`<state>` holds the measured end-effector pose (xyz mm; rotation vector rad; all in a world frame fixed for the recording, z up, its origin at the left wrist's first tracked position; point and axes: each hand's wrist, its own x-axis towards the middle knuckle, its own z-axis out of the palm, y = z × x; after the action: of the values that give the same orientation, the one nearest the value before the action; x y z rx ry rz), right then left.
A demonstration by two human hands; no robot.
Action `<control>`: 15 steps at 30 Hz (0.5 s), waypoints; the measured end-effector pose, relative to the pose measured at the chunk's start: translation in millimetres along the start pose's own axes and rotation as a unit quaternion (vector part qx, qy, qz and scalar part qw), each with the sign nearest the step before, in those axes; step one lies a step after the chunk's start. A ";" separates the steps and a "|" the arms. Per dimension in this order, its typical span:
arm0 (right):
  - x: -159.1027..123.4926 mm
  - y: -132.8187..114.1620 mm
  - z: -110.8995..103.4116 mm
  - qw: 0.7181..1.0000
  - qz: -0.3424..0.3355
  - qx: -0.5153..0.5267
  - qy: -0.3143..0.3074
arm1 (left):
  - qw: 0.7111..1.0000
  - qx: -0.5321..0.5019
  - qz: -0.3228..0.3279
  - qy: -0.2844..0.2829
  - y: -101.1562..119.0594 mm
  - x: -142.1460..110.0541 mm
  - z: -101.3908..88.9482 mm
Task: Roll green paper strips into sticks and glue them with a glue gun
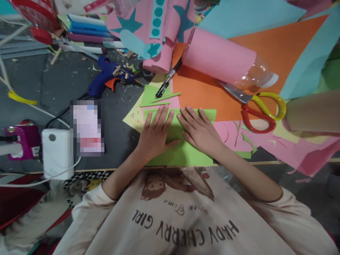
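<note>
A sheet of green paper (183, 154) lies at the table's near edge, its far edge folded or rolled over. My left hand (156, 131) rests flat on its left part, fingers spread and fingertips at the far edge. My right hand (198, 129) lies flat on the right part, its fingers also stretched out. Just beyond my left fingertips are two thin green paper rolls (165, 98). A black pen (168, 84) lies past them. Scissors (261, 111) with red and yellow handles rest to the right of my right hand, on orange paper (207, 95).
A plastic bottle wrapped in pink paper (220, 55) lies behind the scissors. At left are a blue glue gun (102, 78), a blurred-out phone (87, 127), a white power bank (57, 152) and cables. A pink paper craft with blue stars (168, 21) is at the back. Paper scraps (248, 141) litter the right side.
</note>
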<state>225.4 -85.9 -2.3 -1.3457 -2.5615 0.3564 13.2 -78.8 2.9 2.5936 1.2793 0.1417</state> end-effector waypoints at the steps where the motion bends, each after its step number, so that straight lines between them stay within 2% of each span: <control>1: 0.1 0.0 0.1 1.000 0.003 0.006 -0.006 | 1.000 -0.001 -0.001 0.002 0.0 0.1 0.3; 6: 0.6 -0.5 -1.0 0.999 0.006 0.021 -0.023 | 1.000 -0.019 -0.011 0.020 -0.3 -1.0 1.3; 10: 0.7 -0.6 -1.4 1.000 -0.001 0.006 -0.013 | 0.999 0.001 -0.010 0.035 1.1 -2.9 1.3; 15: 0.7 -0.9 0.2 1.000 -0.009 -0.018 0.001 | 1.000 -0.008 -0.026 0.015 4.7 -3.8 -0.1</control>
<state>224.2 -85.8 -2.1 -1.3330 -2.5885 0.3074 14.4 -84.5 4.2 2.5514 1.3505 0.1808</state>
